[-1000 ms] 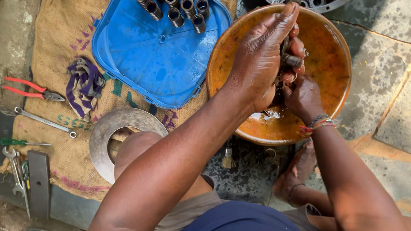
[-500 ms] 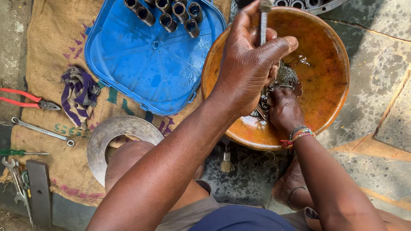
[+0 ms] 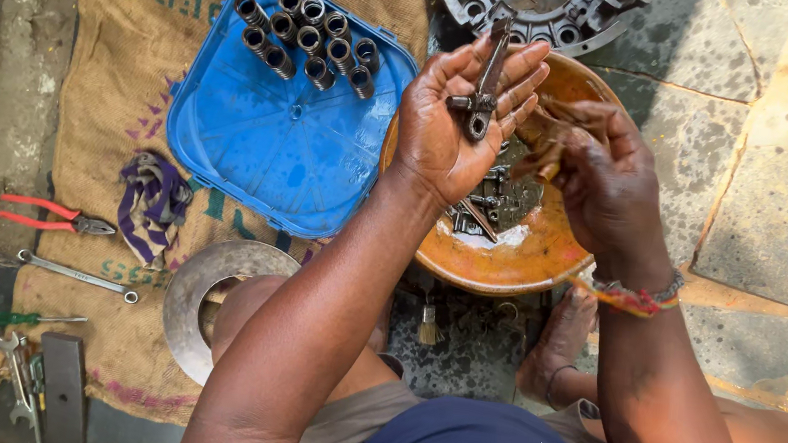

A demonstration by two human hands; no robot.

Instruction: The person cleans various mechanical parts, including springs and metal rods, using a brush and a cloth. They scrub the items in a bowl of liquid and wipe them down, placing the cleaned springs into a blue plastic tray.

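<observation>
Up above the round orange metal bowl [image 3: 544, 265], the left hand [image 3: 456, 126] lies palm-up, fingers loosely curled, cradling a dark, greasy steel lever with a pivot hole [image 3: 487, 76]. Its long axis runs away from the person, toward the grey cast housing [image 3: 540, 4]. Just beside it to the right, the right hand [image 3: 600, 179] is half-closed; whether it grips anything I cannot tell. More dark parts lie in the bowl below.
</observation>
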